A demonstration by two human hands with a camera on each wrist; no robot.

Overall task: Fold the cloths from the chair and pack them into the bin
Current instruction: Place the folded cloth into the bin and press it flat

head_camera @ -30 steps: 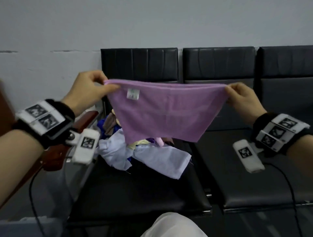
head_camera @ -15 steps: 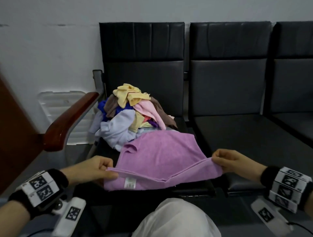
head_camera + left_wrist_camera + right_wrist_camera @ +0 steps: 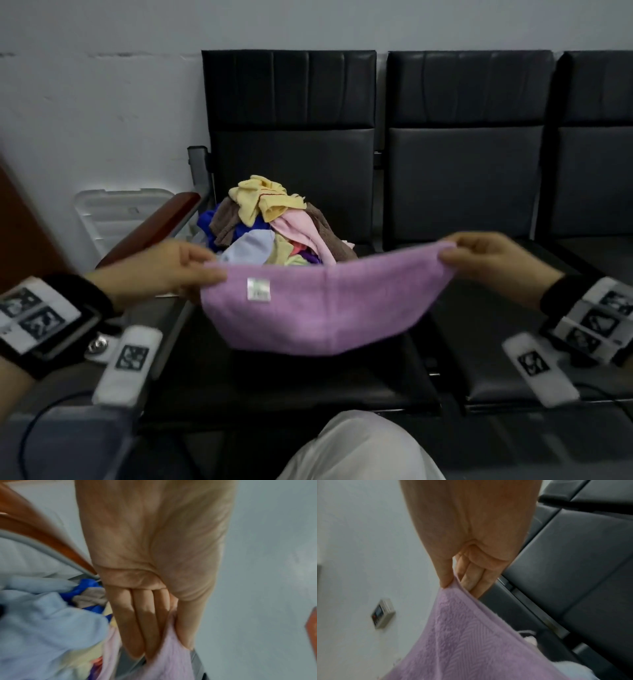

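Note:
A purple cloth (image 3: 325, 308) with a small white label hangs doubled over in the air above the front of the left chair seat (image 3: 291, 383). My left hand (image 3: 191, 270) pinches its left top corner and my right hand (image 3: 472, 257) pinches its right top corner. Thumb and fingers of the left hand (image 3: 161, 635) clamp the purple cloth (image 3: 171, 662) in the left wrist view. In the right wrist view my right hand (image 3: 457, 582) grips the cloth's hemmed edge (image 3: 462, 635). Behind it lies a pile of cloths (image 3: 270, 226) in yellow, pink, brown and blue.
A white plastic bin (image 3: 116, 212) stands by the wall, left of the chair's wooden armrest (image 3: 154, 226). Two more black seats (image 3: 496, 325) extend to the right. My knee in pale trousers (image 3: 359, 448) is at the bottom. A small wall box (image 3: 382, 613) shows in the right wrist view.
The cloth was held up spread, then laid over the seat and folded toward me. Now both hands have lifted the doubled cloth off the seat.

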